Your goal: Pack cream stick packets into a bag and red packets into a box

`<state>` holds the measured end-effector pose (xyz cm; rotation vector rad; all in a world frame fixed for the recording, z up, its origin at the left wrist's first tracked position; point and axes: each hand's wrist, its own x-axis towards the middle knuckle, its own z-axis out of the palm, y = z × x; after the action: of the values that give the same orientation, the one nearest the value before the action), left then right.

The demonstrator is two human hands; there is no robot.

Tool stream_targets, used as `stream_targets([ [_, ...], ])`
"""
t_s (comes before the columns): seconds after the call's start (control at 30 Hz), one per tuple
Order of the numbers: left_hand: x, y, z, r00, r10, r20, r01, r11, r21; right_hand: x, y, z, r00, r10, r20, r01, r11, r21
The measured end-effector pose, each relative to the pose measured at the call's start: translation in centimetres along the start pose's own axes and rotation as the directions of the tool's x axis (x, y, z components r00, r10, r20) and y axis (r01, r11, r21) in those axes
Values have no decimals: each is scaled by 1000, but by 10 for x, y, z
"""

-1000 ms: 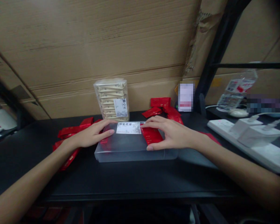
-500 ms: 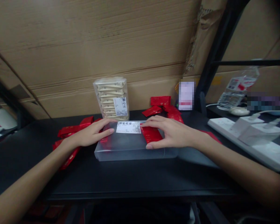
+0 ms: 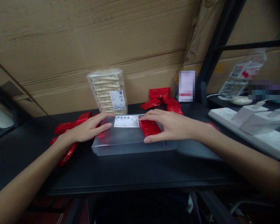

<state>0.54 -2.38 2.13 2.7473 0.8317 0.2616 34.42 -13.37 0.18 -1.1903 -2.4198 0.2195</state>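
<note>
A clear plastic box [image 3: 126,147] with a white label [image 3: 126,121] lies flat on the black table. My left hand [image 3: 90,127] grips its left end, fingers along the far edge and thumb over the top. My right hand [image 3: 171,126] holds a red packet [image 3: 150,127] at the box's right part, thumb on the near side and fingers on the far side. I cannot tell whether this packet is on the box or partly inside it. Red packets [image 3: 68,127] lie beside and under my left wrist. More red packets [image 3: 160,92] lie behind my right hand.
A clear box of cream-coloured packets [image 3: 108,93] stands upright behind. To the right are a white power strip [image 3: 226,119] with plugged-in chargers, a water bottle [image 3: 241,74] and a white mouse [image 3: 241,100]. A phone-like screen [image 3: 187,85] leans at the back near cardboard [image 3: 102,40].
The whole view has shifted, so things sit a little higher in the picture. Both hands keep nearly the same places on the box and the red packet.
</note>
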Motion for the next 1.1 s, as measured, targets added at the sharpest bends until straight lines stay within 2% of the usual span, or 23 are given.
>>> stream_targets([
  [0.33,3,-4,2,1000,-3,14,3,1000,9,-2,6,1,1000,-11,12,10,1000,13],
  [1.1,4,-6,6,999,-33,4,33,999,41,-5,4,2,1000,5,20,-5,1000,8],
])
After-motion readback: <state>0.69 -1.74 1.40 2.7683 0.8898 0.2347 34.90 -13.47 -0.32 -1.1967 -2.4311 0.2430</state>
